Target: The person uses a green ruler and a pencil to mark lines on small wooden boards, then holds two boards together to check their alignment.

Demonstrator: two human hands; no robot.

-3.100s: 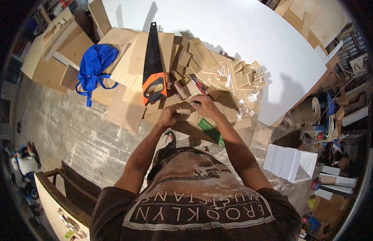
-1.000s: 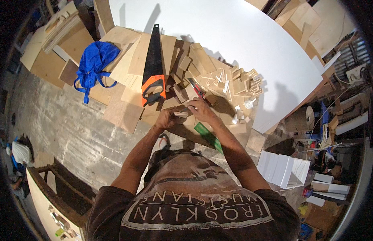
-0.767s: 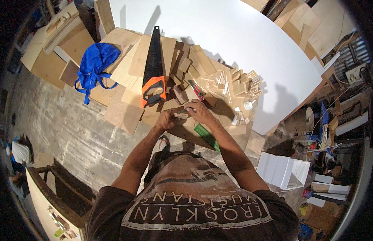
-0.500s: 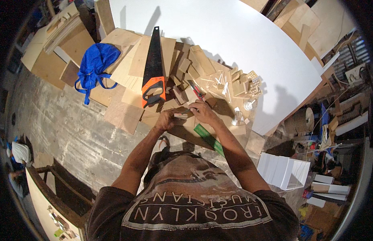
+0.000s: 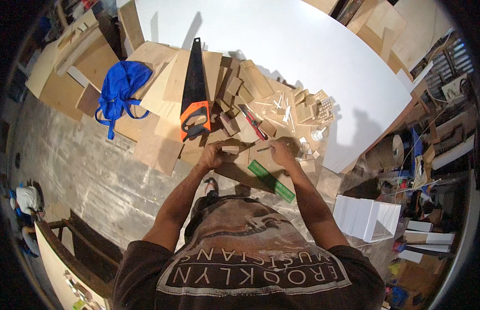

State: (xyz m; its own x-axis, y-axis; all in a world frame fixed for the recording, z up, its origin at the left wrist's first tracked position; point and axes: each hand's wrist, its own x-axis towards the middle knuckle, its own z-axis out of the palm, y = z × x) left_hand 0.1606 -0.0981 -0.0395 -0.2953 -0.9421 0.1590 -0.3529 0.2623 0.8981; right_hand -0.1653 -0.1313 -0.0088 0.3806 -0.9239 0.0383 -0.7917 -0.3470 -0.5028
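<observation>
My left hand (image 5: 212, 156) is closed around a small pale wood block (image 5: 230, 149), which juts out past the fingertips. To its right, my right hand (image 5: 283, 155) pinches a thin pencil-like stick (image 5: 263, 149) whose tip points left toward the block, a gap between them. Below that hand a green flat strip like a ruler (image 5: 271, 181) lies slanted near the work surface's front edge. Just beyond the hands rests a red and black utility knife (image 5: 254, 123). A handsaw (image 5: 195, 85) with an orange and black handle lies on boards to the left.
Several wood offcuts (image 5: 233, 88) and thin sticks (image 5: 279, 103) are heaped ahead of my hands. A blue cloth bag (image 5: 122, 89) sits far left on boards. Behind the heap spreads a large white panel (image 5: 281, 41). A white box (image 5: 365, 218) stands at right; people are at the lower left.
My right hand has moved right, away from my left hand, taking the thin stick with it. More of the green strip shows now. My left hand still grips the wood block.
</observation>
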